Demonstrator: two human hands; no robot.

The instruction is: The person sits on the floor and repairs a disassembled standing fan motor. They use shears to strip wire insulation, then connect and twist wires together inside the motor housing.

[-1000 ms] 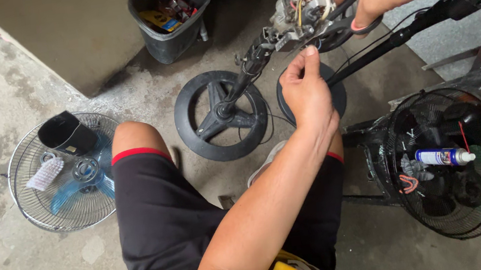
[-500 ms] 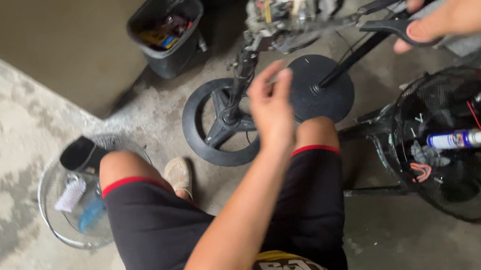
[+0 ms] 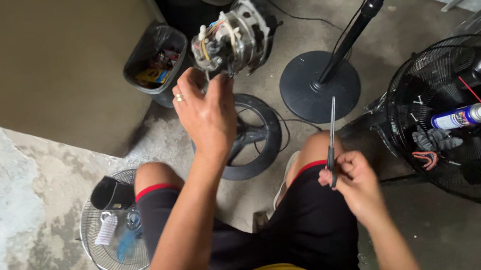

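Head view shows my left hand (image 3: 206, 111) has brought the fan motor (image 3: 235, 33) closer, gripping its underside above the round base (image 3: 252, 135), while my right hand (image 3: 351, 179) now clasps scissors (image 3: 331, 134), freed from the stand.

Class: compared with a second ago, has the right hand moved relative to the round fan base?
Yes. The right hand dropped from above the base to the right knee, holding scissors.

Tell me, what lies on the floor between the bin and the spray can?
In the head view, between the bin and the spray can lie two round black fan bases, with a thin cable between them.
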